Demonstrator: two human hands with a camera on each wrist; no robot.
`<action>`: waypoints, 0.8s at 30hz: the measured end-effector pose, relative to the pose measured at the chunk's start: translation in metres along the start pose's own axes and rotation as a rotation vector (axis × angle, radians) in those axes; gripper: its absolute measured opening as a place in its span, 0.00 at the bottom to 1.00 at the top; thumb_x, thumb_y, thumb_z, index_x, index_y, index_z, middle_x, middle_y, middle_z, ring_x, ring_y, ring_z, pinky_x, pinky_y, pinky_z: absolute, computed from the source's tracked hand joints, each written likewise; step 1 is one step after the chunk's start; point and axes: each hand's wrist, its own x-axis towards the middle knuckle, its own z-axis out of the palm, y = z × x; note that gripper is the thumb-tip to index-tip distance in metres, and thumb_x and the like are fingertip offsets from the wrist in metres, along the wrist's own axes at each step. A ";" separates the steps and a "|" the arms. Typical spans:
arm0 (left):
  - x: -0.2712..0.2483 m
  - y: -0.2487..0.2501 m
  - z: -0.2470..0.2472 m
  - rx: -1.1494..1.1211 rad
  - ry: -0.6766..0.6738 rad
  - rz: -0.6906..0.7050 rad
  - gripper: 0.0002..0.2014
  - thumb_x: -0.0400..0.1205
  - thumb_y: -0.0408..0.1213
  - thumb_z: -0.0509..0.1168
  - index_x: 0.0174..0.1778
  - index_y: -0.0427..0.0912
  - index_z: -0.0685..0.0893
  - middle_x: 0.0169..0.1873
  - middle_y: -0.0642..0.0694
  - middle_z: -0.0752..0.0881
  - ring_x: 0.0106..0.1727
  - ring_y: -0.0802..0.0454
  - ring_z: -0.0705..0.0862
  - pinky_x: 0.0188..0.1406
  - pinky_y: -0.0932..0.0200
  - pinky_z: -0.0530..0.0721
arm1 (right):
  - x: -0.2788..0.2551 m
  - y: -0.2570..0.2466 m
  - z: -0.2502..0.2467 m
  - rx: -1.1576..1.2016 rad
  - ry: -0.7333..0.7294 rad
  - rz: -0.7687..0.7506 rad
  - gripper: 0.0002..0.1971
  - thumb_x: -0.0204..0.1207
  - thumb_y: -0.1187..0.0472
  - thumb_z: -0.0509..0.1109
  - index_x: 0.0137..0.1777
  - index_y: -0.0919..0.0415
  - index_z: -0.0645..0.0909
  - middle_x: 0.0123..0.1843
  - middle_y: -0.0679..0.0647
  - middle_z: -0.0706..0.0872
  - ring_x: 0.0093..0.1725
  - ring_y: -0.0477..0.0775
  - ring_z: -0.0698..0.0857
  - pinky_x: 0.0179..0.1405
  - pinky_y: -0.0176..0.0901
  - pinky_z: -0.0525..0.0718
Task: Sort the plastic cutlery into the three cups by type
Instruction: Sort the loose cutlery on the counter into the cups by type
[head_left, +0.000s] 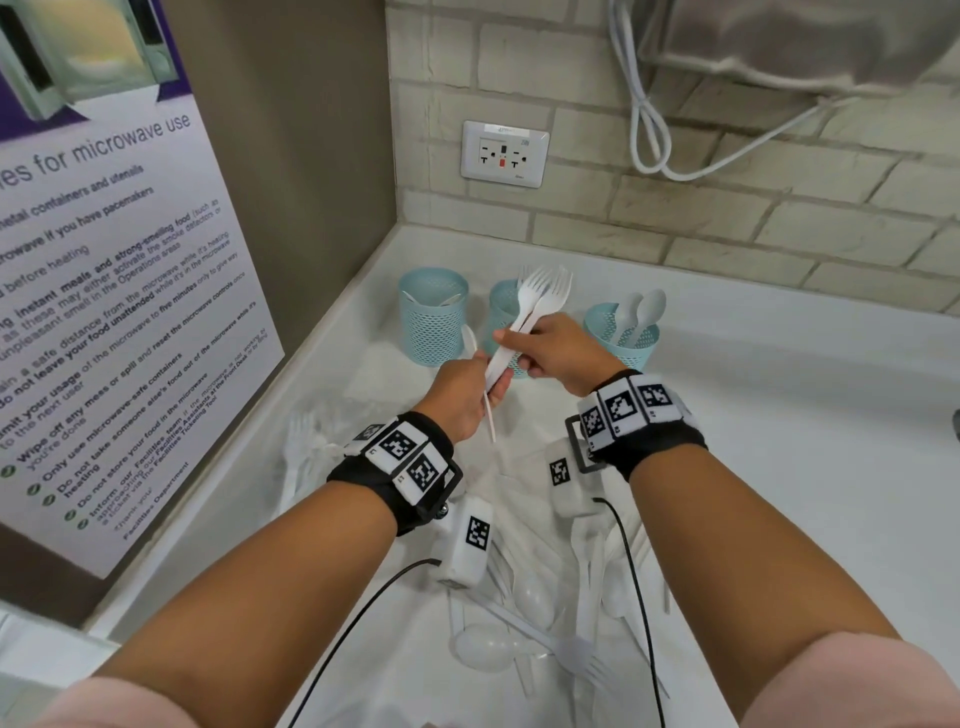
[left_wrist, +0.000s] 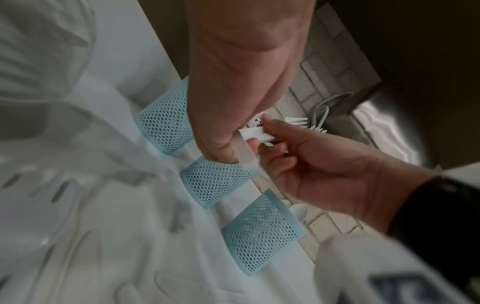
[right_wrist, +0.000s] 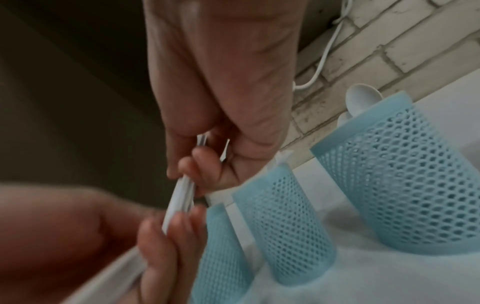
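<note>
Two white plastic forks (head_left: 543, 291) are held together, tines up, in front of the middle blue mesh cup (head_left: 501, 317). My right hand (head_left: 514, 340) pinches their handles (right_wrist: 182, 197) higher up, and my left hand (head_left: 491, 376) grips the lower ends. A thin white piece (head_left: 489, 421), possibly a knife, also pokes down out of my left hand. The left cup (head_left: 432, 314) holds white cutlery whose type I cannot tell. In the right cup (head_left: 623, 343) stand two spoons (head_left: 641, 309). In the left wrist view the fork tines (left_wrist: 296, 121) show past the fingers.
A loose pile of white forks and spoons (head_left: 540, 629) lies on the white counter (head_left: 779, 415) under my forearms. A poster wall (head_left: 104, 260) closes the left side. A brick wall with an outlet (head_left: 504, 153) and a dangling white cable (head_left: 644, 130) is behind the cups.
</note>
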 end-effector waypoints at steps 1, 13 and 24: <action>-0.001 0.002 0.000 0.009 -0.005 0.009 0.13 0.88 0.36 0.53 0.41 0.37 0.78 0.34 0.42 0.81 0.31 0.55 0.79 0.24 0.69 0.81 | 0.003 -0.004 -0.006 0.029 0.040 -0.014 0.10 0.77 0.62 0.70 0.37 0.66 0.81 0.28 0.57 0.80 0.19 0.42 0.75 0.20 0.28 0.74; 0.005 0.010 -0.010 0.204 -0.019 0.172 0.11 0.86 0.35 0.57 0.61 0.35 0.80 0.38 0.47 0.84 0.28 0.59 0.70 0.21 0.72 0.70 | 0.044 -0.006 -0.013 -0.179 0.492 -0.101 0.14 0.78 0.58 0.69 0.44 0.72 0.85 0.40 0.64 0.90 0.26 0.34 0.85 0.34 0.22 0.80; 0.003 0.010 -0.007 0.180 -0.074 0.146 0.15 0.88 0.36 0.53 0.64 0.34 0.79 0.38 0.47 0.83 0.33 0.57 0.75 0.32 0.67 0.73 | 0.039 -0.002 -0.014 -0.303 0.570 -0.145 0.24 0.76 0.52 0.71 0.68 0.64 0.75 0.63 0.64 0.80 0.57 0.57 0.83 0.56 0.41 0.77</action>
